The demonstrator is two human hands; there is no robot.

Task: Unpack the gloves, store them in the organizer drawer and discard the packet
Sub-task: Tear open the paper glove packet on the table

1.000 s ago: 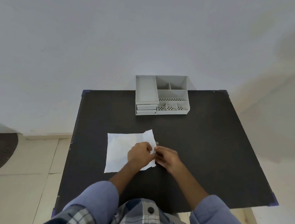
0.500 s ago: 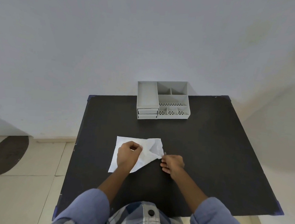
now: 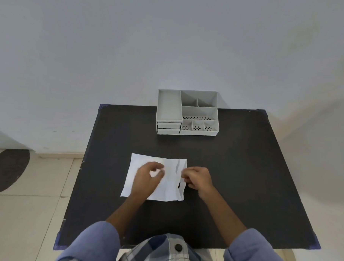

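Torn strip now wider – right hand [image 3: 197, 178] pinches crinkled white packet [image 3: 170, 187], left hand [image 3: 148, 176] pinches its middle

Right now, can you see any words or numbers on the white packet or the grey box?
None can be read.
White packet: blank, no print visible on the side facing up.
Grey organizer: no label, only patterns of small holes.
Black table: no markings.
Left hand and right hand cover part of the packet; anything beneath them is hidden.
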